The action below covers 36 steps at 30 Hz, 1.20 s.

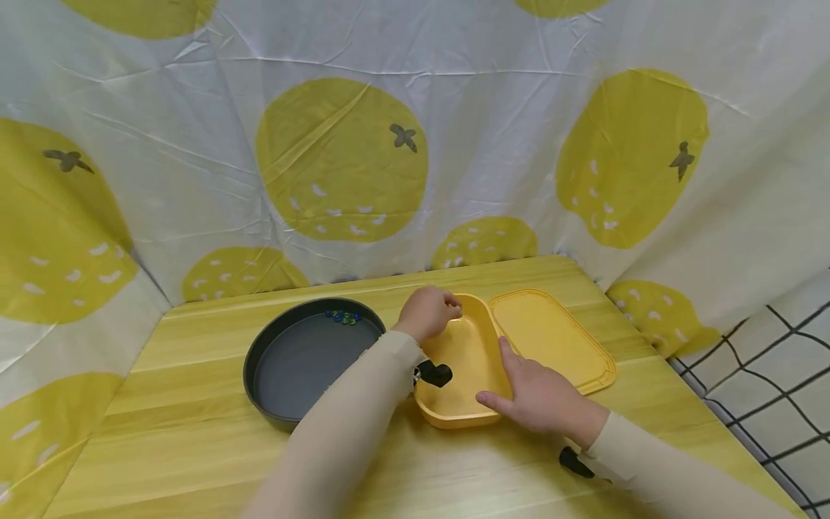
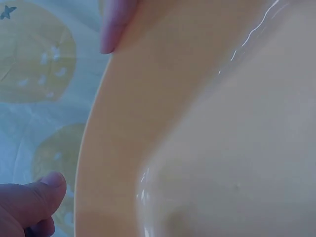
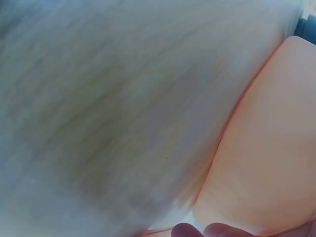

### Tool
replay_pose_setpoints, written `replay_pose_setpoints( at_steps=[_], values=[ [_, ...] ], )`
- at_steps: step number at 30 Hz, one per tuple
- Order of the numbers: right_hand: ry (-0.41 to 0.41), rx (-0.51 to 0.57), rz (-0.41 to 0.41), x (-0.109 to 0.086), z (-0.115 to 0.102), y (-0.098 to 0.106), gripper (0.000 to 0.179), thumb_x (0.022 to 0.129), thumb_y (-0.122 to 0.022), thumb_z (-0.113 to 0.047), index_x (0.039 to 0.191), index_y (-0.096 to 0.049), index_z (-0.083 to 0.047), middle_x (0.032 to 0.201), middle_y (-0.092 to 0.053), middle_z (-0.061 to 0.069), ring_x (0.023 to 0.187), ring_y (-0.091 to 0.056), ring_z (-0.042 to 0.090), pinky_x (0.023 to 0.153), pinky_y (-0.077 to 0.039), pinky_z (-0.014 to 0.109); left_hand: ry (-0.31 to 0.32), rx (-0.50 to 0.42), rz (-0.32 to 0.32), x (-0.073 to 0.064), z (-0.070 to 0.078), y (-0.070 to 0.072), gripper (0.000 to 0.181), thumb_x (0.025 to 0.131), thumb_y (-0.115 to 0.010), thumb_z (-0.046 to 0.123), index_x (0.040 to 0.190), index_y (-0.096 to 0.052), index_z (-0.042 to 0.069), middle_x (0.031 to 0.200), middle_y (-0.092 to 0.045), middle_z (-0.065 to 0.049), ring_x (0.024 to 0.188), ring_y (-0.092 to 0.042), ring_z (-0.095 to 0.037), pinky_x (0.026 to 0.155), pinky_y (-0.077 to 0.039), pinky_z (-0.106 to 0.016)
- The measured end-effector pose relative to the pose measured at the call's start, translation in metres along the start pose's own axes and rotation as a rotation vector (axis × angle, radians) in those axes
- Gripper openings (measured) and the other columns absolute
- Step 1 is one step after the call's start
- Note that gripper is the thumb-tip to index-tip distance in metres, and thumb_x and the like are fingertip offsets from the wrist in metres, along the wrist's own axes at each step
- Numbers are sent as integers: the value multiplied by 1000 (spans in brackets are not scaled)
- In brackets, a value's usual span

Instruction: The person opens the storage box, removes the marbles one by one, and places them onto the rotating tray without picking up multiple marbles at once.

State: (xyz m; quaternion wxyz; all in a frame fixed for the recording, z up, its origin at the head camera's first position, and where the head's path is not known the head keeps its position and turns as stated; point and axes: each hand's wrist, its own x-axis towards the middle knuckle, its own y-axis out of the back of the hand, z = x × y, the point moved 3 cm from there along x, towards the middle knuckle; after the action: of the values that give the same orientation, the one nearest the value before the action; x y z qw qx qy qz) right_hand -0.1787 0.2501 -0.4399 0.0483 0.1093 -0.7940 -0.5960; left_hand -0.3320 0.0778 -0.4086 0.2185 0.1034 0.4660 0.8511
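Note:
A yellow rounded-rectangle plastic container (image 1: 464, 371) sits on the table with its inside facing up. My left hand (image 1: 428, 311) hovers over its far left corner, fingers curled and fingertips close together. Whether something small is between them is hidden; in the left wrist view its thumb (image 2: 52, 180) shows beside the rim. My right hand (image 1: 541, 396) holds the container's right side, the thumb over the inner side and the other fingers at the rim and outer wall. Left of the container is a round dark grey pan (image 1: 292, 375) with several blue and green glass marbles (image 1: 344, 317) near its far edge.
A flat yellow lid (image 1: 551, 335) lies just right of the container. The wood-grain table (image 1: 181, 447) ends at a lemon-print curtain (image 1: 467, 144) behind. A black wire grid (image 1: 765, 404) stands past the right edge.

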Motion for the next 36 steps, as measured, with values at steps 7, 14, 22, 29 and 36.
replay_pose_setpoints(
  at_steps=[7, 14, 22, 29, 36],
  values=[
    [9, 11, -1, -1, -1, 0, 118, 97, -51, -78, 162, -17, 15, 154, -49, 35, 132, -60, 49, 105, -52, 60, -39, -72, 26, -17, -17, 34, 29, 105, -67, 33, 128, -78, 19, 122, -75, 0, 104, -69, -19, 94, -58, -40],
    [8, 17, -2, -3, 1, 0, 117, 97, -51, -77, 163, -16, 13, 153, -50, 35, 131, -61, 49, 104, -53, 60, -38, -32, 70, -41, -50, 68, 26, 103, -69, 32, 124, -79, 19, 111, -76, 1, 94, -67, -18, 86, -57, -40],
    [41, 29, 5, -1, 1, 0, 116, 98, -51, -75, 162, -16, 15, 156, -47, 35, 133, -59, 50, 106, -52, 60, 18, 13, 83, -65, -107, 92, 26, 104, -69, 32, 123, -79, 19, 111, -77, 0, 91, -69, -18, 80, -57, -37],
    [47, 38, 9, 0, 2, -1, 116, 98, -51, -75, 162, -15, 15, 155, -47, 36, 133, -59, 50, 106, -52, 60, 96, 29, 70, -77, -148, 98, 28, 103, -70, 30, 125, -78, 14, 110, -78, -4, 94, -71, -23, 79, -56, -39],
    [53, 44, 7, 0, 2, -1, 116, 99, -51, -74, 161, -15, 16, 155, -47, 37, 133, -59, 50, 106, -52, 60, 127, 48, 80, -80, -170, 96, 31, 103, -69, 31, 128, -77, 14, 107, -77, -3, 87, -68, -17, 77, -56, -38]
  ],
)
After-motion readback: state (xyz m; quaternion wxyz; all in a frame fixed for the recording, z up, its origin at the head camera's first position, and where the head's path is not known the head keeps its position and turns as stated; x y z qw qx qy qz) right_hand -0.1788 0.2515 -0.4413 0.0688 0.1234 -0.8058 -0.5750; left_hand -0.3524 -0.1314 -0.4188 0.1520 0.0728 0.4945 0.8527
